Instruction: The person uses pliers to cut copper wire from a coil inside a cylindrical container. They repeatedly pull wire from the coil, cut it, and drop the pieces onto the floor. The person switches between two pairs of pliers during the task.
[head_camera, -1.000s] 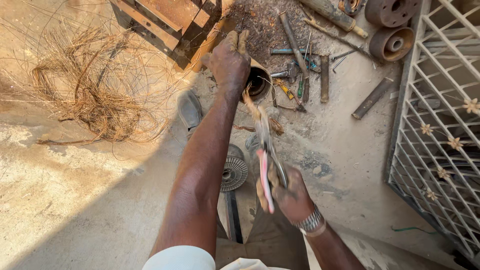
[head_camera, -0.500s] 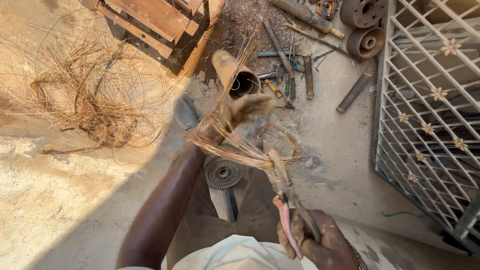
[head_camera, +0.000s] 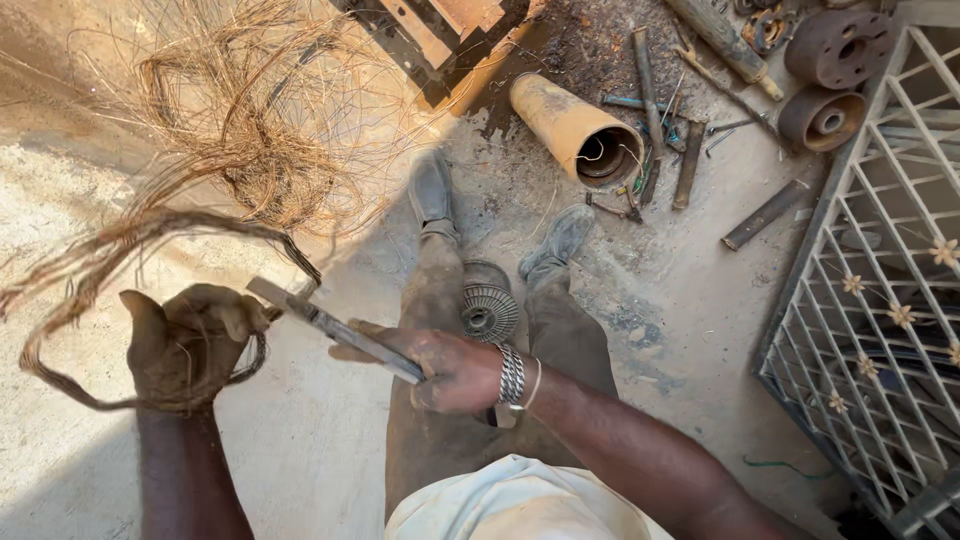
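- Moments earlier both hands had worked out in front over the tools; by this frame the left hand (head_camera: 190, 345) had swung out to the person's left, fist clamped on a long hank of copper-coloured wire strands (head_camera: 110, 250) that looped over and under it.
- Close beside it, the right hand (head_camera: 450, 368) was closed around the handles of grey pliers (head_camera: 335, 328), whose nose reached the left fist; whether the nose bit the wire could not be told.
- Judging by that shift, a bundle had been pulled free of its source and carried toward the heap.
- Between the knees sat a round finned metal part (head_camera: 488, 310), likely the wire's source.
- Farther out on the sandy floor (head_camera: 300, 460) lay the tangled wire heap (head_camera: 250, 140), an orange pipe (head_camera: 575, 130) and scattered iron bars (head_camera: 645, 60).
- A white metal grille (head_camera: 880, 310) stood at right.
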